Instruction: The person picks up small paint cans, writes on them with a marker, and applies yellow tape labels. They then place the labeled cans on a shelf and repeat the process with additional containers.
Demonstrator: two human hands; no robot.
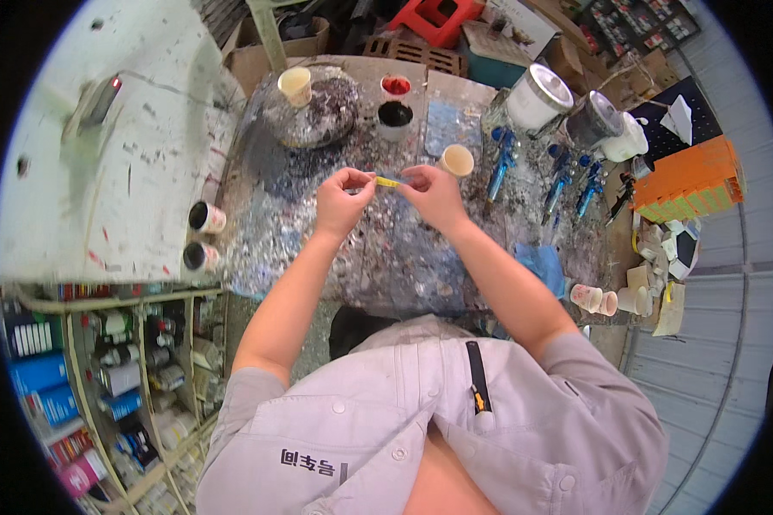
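Note:
Over the middle of a paint-spattered table (361, 266), my two hands meet at a small yellow strip (386, 182). Its left end is pinched between the thumb and fingertips of my left hand (343, 204). The other end sits in the fingertips of my right hand (435, 196), where something bluish also shows. It is too small to tell exactly what the strip is. A beige paper cup (457, 160) stands just beyond my right hand. Farther back are a cup of black paint (395, 120) and a cup of red paint (395, 86).
Several blue spray guns (500, 167) lie to the right. White buckets (539, 97) and an orange box (687, 180) stand beyond them. A cream cup (295, 87) rests on a paint-crusted round stand (313, 116). Dark-stained cups (206, 217) lie at left, paper cups (586, 298) at right.

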